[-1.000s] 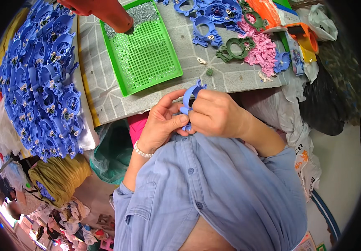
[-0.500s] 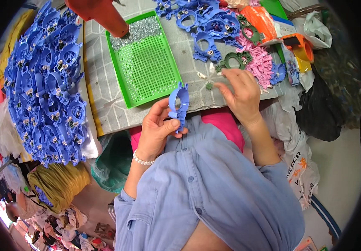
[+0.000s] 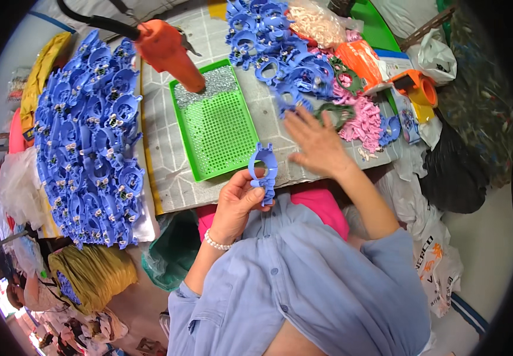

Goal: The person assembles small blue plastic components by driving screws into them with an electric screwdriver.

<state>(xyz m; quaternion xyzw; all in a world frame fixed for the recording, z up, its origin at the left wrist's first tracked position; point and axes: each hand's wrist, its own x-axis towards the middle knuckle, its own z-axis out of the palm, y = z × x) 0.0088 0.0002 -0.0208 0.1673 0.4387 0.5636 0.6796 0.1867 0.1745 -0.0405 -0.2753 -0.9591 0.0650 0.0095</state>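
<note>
The left hand [image 3: 237, 204] pinches a blue plastic ring-shaped piece [image 3: 270, 172], thumb and fingers closed on its lower part, the open ring upright at the table's near edge. At two o'clock from that piece, the right hand [image 3: 319, 142] is over the table, palm down, fingers spread wide and blurred; it grips nothing visible, and whether its fingertips touch anything I cannot tell. A dark green piece [image 3: 342, 115] lies just beyond it at one o'clock, pink pieces [image 3: 363, 121] at two, and a heap of blue pieces [image 3: 310, 74] at twelve. The green tray [image 3: 221, 127] sits at eleven o'clock from the held piece, an orange-red tool [image 3: 170, 50] over its far end. At four o'clock, a white plastic bag [image 3: 440, 267] carries dark and orange printed characters.
</note>
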